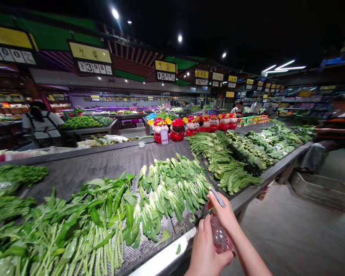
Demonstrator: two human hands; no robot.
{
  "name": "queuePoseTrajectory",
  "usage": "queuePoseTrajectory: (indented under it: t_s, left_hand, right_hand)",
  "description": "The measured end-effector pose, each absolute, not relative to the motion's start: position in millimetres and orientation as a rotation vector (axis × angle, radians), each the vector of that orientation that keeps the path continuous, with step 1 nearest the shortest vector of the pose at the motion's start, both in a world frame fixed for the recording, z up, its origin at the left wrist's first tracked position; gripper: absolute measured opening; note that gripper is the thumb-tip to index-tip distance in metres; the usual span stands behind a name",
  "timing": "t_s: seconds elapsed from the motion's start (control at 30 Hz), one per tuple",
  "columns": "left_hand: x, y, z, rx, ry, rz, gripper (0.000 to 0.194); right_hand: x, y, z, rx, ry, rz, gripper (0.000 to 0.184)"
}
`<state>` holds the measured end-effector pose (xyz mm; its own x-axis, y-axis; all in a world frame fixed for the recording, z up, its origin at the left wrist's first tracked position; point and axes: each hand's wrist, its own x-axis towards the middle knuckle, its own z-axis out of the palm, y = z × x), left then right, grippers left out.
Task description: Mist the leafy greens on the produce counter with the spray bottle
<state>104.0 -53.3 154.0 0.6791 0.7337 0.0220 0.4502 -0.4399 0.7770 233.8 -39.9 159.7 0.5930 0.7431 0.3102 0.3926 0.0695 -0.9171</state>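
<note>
My left hand (204, 249) wraps around the body of a clear plastic spray bottle (220, 237) at the front edge of a vegetable stand. My right hand (222, 210) grips the bottle's top, with a grey trigger piece (217, 197) sticking out above the fingers. The bottle is held upright just off the stand's metal rim (166, 255). Right beside the hands lie rows of bok choy (172, 188), and bunches of long-stemmed leafy greens (83, 226) lie further left.
The mesh-topped stand (103, 163) runs far right, carrying more greens (230, 168). Red figurines (176, 130) stand along its back. A person (41, 124) stands at the far left, another person (333, 126) sits at right. A grey crate (323, 189) rests on the floor.
</note>
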Motion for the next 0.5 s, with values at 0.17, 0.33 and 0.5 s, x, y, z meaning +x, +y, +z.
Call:
queuePoseTrajectory:
  t_s: [0.17,0.33,0.5]
  left_hand:
    - [123,-49,154,2.114,0.899,0.447,0.091]
    - [142,-47,159,2.137,0.918,0.461,0.086]
    - [165,-38,160,2.145,0.917,0.472,0.081]
  right_hand:
    - [251,-39,158,-1.493,-0.946,0.388,0.044]
    - [268,-37,168,-1.542,-1.026,0.337,0.044]
    - [290,-28,175,-1.584,-1.056,0.315,0.046]
